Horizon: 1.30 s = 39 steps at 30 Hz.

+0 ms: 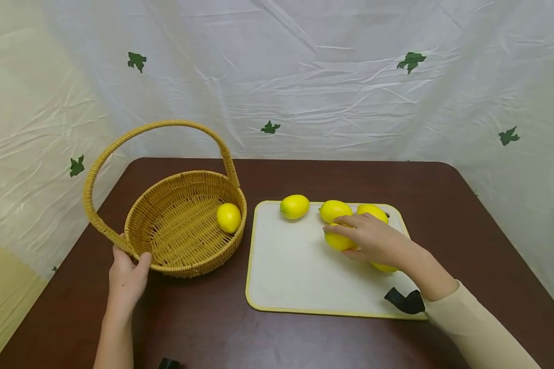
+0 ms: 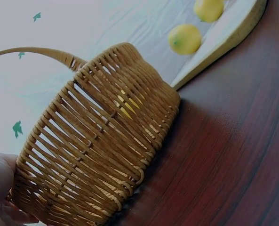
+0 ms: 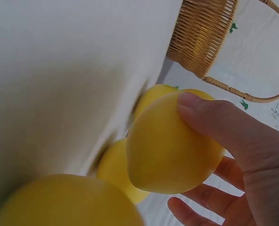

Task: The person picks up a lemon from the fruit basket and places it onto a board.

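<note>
My left hand (image 1: 128, 277) grips the rim of a round wicker basket (image 1: 198, 266) at the foot of its tall handle, thumb over the edge. Inside the basket, against its right wall, lies one lemon (image 1: 229, 218). On the right, my right hand (image 1: 378, 241) holds a lemon (image 3: 172, 146) between thumb and fingers, over a white cutting board (image 1: 295, 277) with a yellow edge. Around that hand other lemons lie on the board: one behind it (image 1: 335, 210), one farther right (image 1: 373, 210), and one mostly hidden below the palm (image 1: 385, 267). Another lemon (image 1: 295, 206) sits at the board's back left.
The basket and board stand side by side on a dark brown table (image 1: 341, 179). A curved black piece (image 1: 405, 301) shows beside the right sleeve. White sheeting (image 1: 332, 77) with green leaf-like shapes surrounds the table's back and sides.
</note>
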Available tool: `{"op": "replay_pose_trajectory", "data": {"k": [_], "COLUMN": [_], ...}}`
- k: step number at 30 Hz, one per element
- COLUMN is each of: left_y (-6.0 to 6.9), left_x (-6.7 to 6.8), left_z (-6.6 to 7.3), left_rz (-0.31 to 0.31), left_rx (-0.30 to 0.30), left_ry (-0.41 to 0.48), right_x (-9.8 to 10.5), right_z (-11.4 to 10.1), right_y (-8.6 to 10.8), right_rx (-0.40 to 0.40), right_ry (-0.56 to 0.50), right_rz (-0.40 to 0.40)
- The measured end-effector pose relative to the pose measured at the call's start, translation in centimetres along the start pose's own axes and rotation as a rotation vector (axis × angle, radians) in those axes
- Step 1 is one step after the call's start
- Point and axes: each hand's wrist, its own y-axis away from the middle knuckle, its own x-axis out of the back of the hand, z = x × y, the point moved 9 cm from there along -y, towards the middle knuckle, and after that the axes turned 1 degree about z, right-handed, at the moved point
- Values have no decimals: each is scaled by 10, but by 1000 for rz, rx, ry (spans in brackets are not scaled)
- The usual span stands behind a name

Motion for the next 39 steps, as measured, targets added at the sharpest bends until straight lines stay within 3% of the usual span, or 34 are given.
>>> {"op": "replay_pose_trajectory", "data": {"k": [7, 26, 39], "left_y": [-1, -2, -1], "left_x": [0, 0, -1], "left_z": [0, -2, -4], "left_rz": [-4, -1, -7], "left_rx": [-1, 21, 22], "left_ry": [1, -32, -31], "right_x": [-8, -18, -20], "right_z": [-10, -7, -9], "right_y": [15, 20, 19], "right_rx": [73, -50, -30], "right_ry": [11, -17, -45], "right_rz": [81, 28, 42]}}
